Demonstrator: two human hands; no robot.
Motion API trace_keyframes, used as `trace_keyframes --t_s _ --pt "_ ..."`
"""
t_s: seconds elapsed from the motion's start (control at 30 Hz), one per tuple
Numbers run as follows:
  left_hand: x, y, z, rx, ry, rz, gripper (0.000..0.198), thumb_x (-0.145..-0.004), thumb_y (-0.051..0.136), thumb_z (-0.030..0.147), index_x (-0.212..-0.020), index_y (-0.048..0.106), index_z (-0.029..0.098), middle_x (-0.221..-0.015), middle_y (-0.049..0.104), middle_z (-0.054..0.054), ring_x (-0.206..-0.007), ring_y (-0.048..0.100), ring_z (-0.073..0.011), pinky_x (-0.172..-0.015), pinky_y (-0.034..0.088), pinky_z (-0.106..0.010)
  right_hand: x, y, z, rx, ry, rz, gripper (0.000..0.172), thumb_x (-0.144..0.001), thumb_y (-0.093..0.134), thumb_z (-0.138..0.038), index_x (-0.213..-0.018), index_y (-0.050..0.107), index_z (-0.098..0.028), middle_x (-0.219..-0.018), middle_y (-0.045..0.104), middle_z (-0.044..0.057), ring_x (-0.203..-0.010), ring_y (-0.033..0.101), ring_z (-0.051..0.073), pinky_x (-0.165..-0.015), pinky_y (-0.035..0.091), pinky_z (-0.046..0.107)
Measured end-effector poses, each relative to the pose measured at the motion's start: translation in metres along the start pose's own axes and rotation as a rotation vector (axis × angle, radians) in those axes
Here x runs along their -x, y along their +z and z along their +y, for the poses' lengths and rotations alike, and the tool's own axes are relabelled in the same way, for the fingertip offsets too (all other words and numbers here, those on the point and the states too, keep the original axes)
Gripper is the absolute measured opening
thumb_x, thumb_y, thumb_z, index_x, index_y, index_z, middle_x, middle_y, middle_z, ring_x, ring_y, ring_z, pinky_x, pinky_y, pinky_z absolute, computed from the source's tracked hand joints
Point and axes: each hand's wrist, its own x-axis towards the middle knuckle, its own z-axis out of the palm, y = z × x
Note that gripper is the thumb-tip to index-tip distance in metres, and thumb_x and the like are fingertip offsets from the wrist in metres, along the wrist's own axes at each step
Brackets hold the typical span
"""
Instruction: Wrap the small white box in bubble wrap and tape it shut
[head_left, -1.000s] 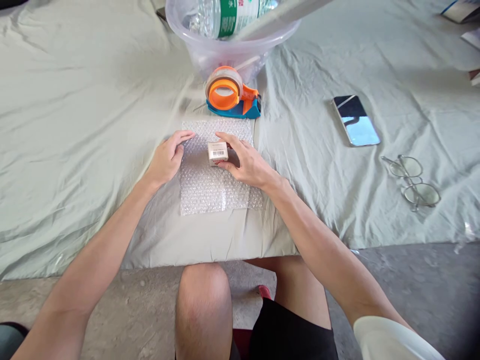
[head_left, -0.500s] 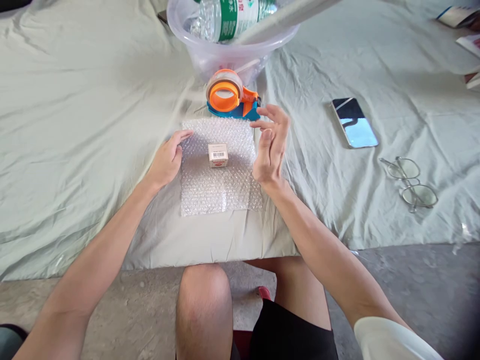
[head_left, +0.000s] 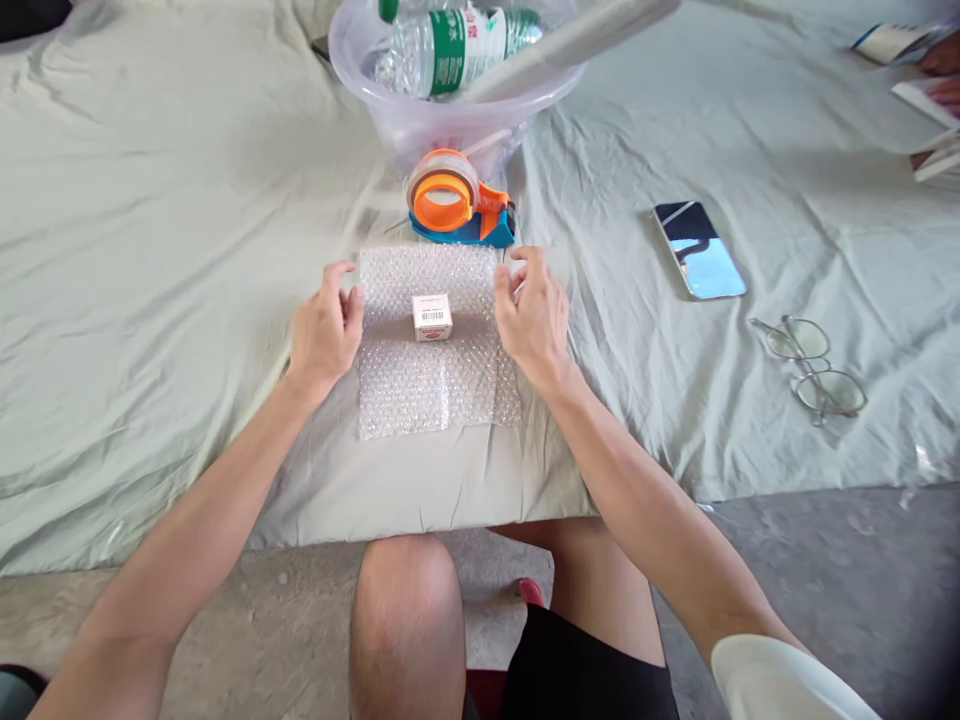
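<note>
A sheet of clear bubble wrap point(head_left: 405, 385) lies flat on the cloth-covered table in front of me. On it, near the middle, sits a small white box point(head_left: 432, 317) with a barcode label and red print. My left hand point(head_left: 324, 332) is beside the sheet's left edge, thumb and fingers apart, with nothing in it. At the right edge, my right hand point(head_left: 534, 318) has loosely bent fingers and its thumb apart, also holding nothing. Just beyond the sheet's far edge stands an orange and blue tape dispenser point(head_left: 491, 225) with a roll of tape.
Behind the dispenser is a translucent plastic basin point(head_left: 412, 120) holding a green-labelled bottle point(head_left: 450, 50) and a long grey-white piece point(head_left: 570, 50). To the right lie a phone point(head_left: 701, 250) and eyeglasses point(head_left: 814, 365). Printed packets point(head_left: 930, 100) sit at the far right.
My left hand has drawn back from the sheet's left edge. My right hand has turned palm down and lowered at the right edge. The box and wrap stay in place.
</note>
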Motion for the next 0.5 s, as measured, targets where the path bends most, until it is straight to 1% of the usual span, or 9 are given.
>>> trace_keyframes --t_s 0.03,0.1,0.17,0.2,0.27,0.33,0.37,0.43,0.5 --pt "0.001 0.000 0.004 -0.003 0.036 -0.045 0.038 -0.124 0.053 0.048 -0.150 0.069 0.025 -0.084 0.073 -0.001 -0.072 0.069 -0.0221 -0.070 0.049 -0.038 0.000 0.002 0.002 0.022 0.017 -0.014 0.033 -0.119 0.054 -0.051 -0.139 0.065 -0.026 -0.109 0.078 0.009 -0.102 0.077 0.032 -0.102 0.064 0.056" --pt "0.003 -0.001 0.011 -0.005 0.136 -0.091 0.042 -0.120 0.055 0.038 -0.158 0.065 0.023 -0.094 0.079 -0.003 -0.080 0.073 -0.0216 -0.073 0.052 -0.035 0.000 0.007 0.004 -0.003 -0.017 0.003 0.031 -0.115 0.061 -0.044 -0.141 0.063 -0.027 -0.125 0.079 0.012 -0.109 0.078 0.032 -0.103 0.065 0.056" --pt "0.004 -0.001 0.016 0.023 0.222 -0.105 0.050 -0.117 0.055 0.030 -0.166 0.060 0.023 -0.104 0.082 -0.004 -0.084 0.075 -0.0193 -0.076 0.054 -0.031 0.001 0.008 0.004 -0.078 -0.057 0.031 0.030 -0.117 0.059 -0.042 -0.143 0.060 -0.027 -0.137 0.076 0.015 -0.112 0.079 0.031 -0.104 0.065 0.055" --pt "0.004 -0.001 0.018 0.054 0.245 -0.110 0.053 -0.116 0.055 0.029 -0.169 0.057 0.024 -0.107 0.083 -0.003 -0.082 0.074 -0.0175 -0.075 0.055 -0.029 0.001 0.008 0.002 -0.128 -0.063 0.043 0.029 -0.117 0.056 -0.042 -0.142 0.060 -0.027 -0.138 0.075 0.015 -0.107 0.079 0.030 -0.100 0.066 0.054" --pt "0.004 0.000 0.019 0.142 0.261 -0.114 0.055 -0.116 0.056 0.029 -0.171 0.055 0.026 -0.110 0.082 -0.001 -0.075 0.070 -0.0137 -0.070 0.054 -0.026 0.001 0.004 -0.002 -0.237 -0.037 0.063 0.028 -0.117 0.055 -0.045 -0.139 0.059 -0.027 -0.133 0.074 0.013 -0.090 0.075 0.026 -0.082 0.065 0.047" --pt "0.004 0.002 0.018 0.243 0.264 -0.091 0.057 -0.116 0.062 0.031 -0.172 0.055 0.028 -0.117 0.081 -0.002 -0.071 0.067 -0.0110 -0.065 0.053 -0.023 0.000 -0.001 -0.007 -0.361 0.012 0.067 0.028 -0.115 0.060 -0.048 -0.135 0.060 -0.029 -0.127 0.074 0.011 -0.073 0.066 0.020 -0.064 0.058 0.041" --pt "0.003 0.003 0.018 0.292 0.268 -0.067 0.059 -0.114 0.066 0.032 -0.173 0.055 0.030 -0.124 0.080 -0.004 -0.071 0.066 -0.0103 -0.062 0.052 -0.022 0.000 -0.003 -0.009 -0.421 0.035 0.058 0.028 -0.113 0.063 -0.049 -0.133 0.061 -0.030 -0.125 0.074 0.009 -0.069 0.062 0.019 -0.059 0.054 0.039" --pt "0.003 0.005 0.019 0.377 0.283 -0.024 0.067 -0.110 0.074 0.031 -0.174 0.055 0.034 -0.140 0.076 -0.008 -0.073 0.066 -0.0097 -0.057 0.052 -0.021 0.001 -0.005 -0.012 -0.509 0.068 0.038 0.030 -0.110 0.070 -0.053 -0.130 0.062 -0.032 -0.128 0.073 0.008 -0.070 0.061 0.017 -0.058 0.053 0.038" --pt "0.004 0.008 0.022 0.432 0.299 -0.015 0.069 -0.107 0.079 0.029 -0.173 0.058 0.039 -0.151 0.072 -0.010 -0.076 0.066 -0.0097 -0.055 0.053 -0.020 0.001 -0.004 -0.013 -0.550 0.083 0.031 0.033 -0.105 0.076 -0.053 -0.130 0.063 -0.034 -0.133 0.071 0.008 -0.079 0.064 0.019 -0.062 0.056 0.038"
